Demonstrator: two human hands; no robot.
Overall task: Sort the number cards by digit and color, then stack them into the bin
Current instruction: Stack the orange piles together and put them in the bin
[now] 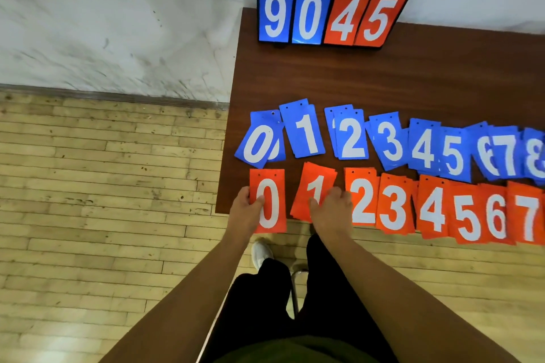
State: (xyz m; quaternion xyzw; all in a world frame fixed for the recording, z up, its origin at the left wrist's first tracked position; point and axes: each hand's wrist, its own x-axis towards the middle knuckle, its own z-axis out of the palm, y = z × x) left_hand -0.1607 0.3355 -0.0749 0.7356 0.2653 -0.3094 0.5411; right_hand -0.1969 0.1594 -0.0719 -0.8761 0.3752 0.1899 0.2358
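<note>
Left hand point(246, 211): pinching red 0 pile point(269, 200) by its overhanging edge, likely for lifting;
Right hand point(331, 208): clasping tilted red 1 pile point(317, 180) likewise.

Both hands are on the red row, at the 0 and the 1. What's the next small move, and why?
Probably gather the red 0 stack, gripped by the left hand, onto the red 1 stack, which the right hand holds. Both rows already lie sorted by digit and colour on the table, so stacking neighbours seems to come next. No bin is in view.

Blue cards point(352, 138) and red cards point(392, 206) in two overlapping digit-ordered rows
</note>
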